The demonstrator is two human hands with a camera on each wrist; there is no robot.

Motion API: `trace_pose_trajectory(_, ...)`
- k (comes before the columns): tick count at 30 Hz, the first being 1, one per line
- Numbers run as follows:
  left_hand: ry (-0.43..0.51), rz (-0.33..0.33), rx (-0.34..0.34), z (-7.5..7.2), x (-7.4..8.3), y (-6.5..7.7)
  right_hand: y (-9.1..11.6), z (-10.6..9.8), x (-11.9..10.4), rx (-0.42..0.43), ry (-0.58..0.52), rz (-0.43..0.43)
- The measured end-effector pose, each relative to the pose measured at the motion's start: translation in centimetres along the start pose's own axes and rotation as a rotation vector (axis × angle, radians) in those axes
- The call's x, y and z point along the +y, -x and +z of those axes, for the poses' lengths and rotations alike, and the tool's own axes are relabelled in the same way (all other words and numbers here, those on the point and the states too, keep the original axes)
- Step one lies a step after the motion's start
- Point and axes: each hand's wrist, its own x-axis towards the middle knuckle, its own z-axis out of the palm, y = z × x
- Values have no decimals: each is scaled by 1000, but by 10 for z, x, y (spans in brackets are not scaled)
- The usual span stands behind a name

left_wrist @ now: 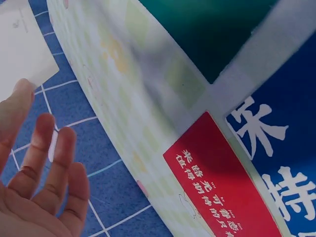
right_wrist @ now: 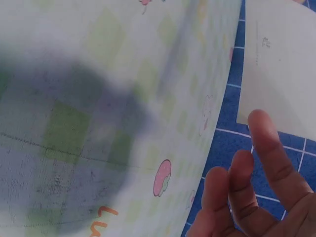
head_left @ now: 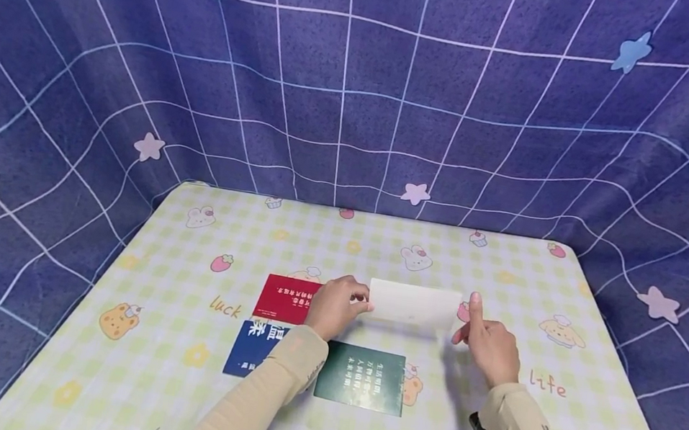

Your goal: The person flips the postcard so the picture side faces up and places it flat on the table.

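Observation:
My left hand [head_left: 335,307] pinches the left edge of a white-backed card [head_left: 414,304], which stands raised above the table. In the left wrist view, a fingertip meets the corner of that card [left_wrist: 24,54]. Beside the card's right edge is my right hand [head_left: 491,345], its thumb pointing up and clear of the card. The right wrist view has a fingertip close to the card's lower corner [right_wrist: 281,74]; whether it touches cannot be told. Below lie a red card [head_left: 284,299], a blue card [head_left: 248,351] and a green card [head_left: 361,378], the first two partly covered by the left arm.
A pastel checked cloth [head_left: 168,315] with cartoon prints covers the table. Behind it hangs a dark blue curtain [head_left: 357,115] with white grid lines and stars. A small black object [head_left: 478,427] sits by the right cuff.

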Motion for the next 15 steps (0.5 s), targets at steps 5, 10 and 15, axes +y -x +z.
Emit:
trace_pose_trajectory(5, 23, 50, 32, 2, -1, 1, -2, 0, 0, -28, -44, -23)
trace_pose_trajectory(10, 42, 45, 62, 4, 0, 2, 0, 3, 3, -108, -196, -16)
trace_pose_trajectory(15, 46, 36, 74, 7, 0, 1, 1, 2, 7, -158, -302, -20)
